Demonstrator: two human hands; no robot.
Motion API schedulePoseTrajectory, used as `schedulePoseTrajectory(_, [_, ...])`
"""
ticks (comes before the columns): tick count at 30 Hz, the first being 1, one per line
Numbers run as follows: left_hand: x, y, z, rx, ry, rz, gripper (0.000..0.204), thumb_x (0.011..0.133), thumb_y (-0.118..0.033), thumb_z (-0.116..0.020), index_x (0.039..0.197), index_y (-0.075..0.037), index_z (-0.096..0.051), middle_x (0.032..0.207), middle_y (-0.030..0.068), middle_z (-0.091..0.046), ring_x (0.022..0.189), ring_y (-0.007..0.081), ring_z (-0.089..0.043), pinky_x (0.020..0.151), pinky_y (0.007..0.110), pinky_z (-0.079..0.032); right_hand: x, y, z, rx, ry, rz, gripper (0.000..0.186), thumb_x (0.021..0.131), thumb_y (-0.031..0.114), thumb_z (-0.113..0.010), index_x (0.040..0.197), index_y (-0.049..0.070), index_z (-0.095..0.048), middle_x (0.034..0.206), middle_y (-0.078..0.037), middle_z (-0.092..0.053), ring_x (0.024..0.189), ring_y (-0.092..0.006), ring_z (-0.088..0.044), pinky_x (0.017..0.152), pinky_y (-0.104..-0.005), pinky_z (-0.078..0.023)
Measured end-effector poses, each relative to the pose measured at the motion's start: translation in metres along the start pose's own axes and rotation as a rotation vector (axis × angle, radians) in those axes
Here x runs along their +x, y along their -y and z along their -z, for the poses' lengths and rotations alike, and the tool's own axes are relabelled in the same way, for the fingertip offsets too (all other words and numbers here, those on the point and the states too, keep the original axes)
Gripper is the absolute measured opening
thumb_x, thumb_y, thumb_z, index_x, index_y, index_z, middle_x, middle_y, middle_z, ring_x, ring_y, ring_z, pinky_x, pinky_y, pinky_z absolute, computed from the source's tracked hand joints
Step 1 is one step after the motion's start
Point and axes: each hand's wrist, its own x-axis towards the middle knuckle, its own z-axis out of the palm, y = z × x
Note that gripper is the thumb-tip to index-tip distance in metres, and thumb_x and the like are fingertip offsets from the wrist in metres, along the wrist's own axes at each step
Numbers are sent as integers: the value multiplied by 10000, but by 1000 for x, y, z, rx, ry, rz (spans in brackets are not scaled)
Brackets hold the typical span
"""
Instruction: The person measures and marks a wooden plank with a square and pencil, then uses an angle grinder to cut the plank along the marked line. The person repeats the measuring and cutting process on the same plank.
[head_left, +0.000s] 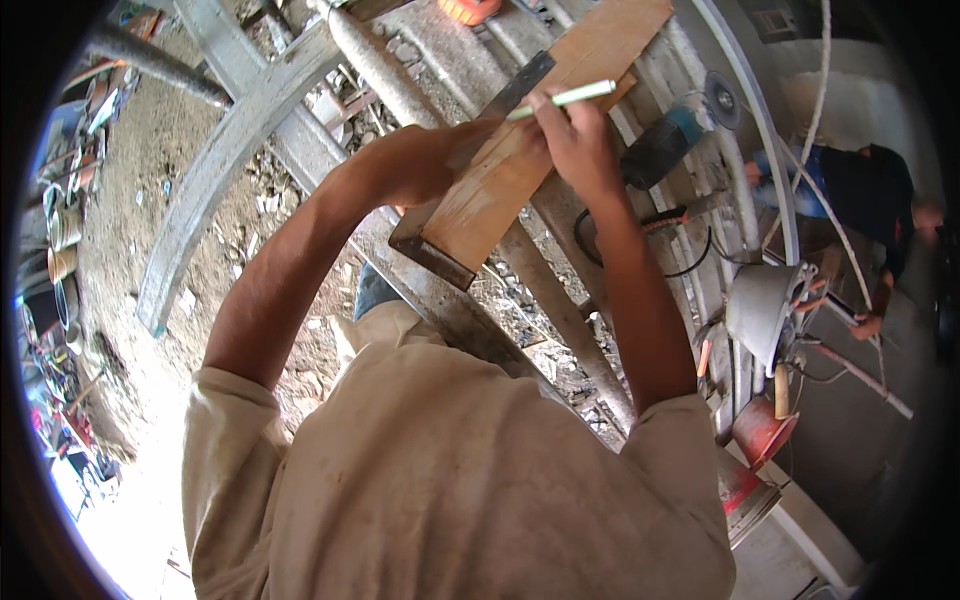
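Observation:
A long wooden board (487, 213) lies slantwise across metal pipes and bars in front of me. My left hand (462, 152) grips the board at its left edge, its fingers partly hidden. Just beyond that hand, a flat dark bar (520, 86) lies along the board's edge. My right hand (580, 143) is closed on a slim, pale green-white marking pen (590, 93), held low over the board. The pen's writing end is hidden by my fingers. To the right of my right hand rests an angle grinder (668, 143) with a dark body and a round disc.
Metal bars (225, 165) slant over rubble-strewn ground on the left. An orange tool or case (468, 10) sits at the far edge. Cables, a grey metal basin (762, 308) and a red container (765, 430) are on the right. Another person (850, 195) is farther right.

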Motion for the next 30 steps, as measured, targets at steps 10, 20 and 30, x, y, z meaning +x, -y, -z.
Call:
schedulePoseTrajectory(10, [-23,12,-10,-133,-183,5,879,953,-69,-673,1669,-253,-197,840,177,-762,644,252,-734,596,393,-583,-18,34,16,-68,-547,303,178,1012,147,-648,1157,77,-723,1053,-168,-761,974,-283,-760,821,-346,-571])
schedulePoseTrajectory(20, [-113,25,-22,-622,-363,193,329,1010,-108,-643,1314,20,-635,1025,101,-729,963,204,-750,629,297,-649,-218,55,-67,-8,-428,126,368,955,133,-681,1320,96,-656,988,-142,-678,920,-342,-670,832,-454,-537])
schedulePoseTrajectory(30, [-68,-115,45,-481,-52,-300,237,1012,-178,-698,1200,-34,-682,940,-1,-681,797,61,-626,650,226,-519,-188,172,-39,-233,-521,41,897,760,426,-899,1447,37,-475,1140,-200,-690,1041,-420,-674,941,-499,-534])
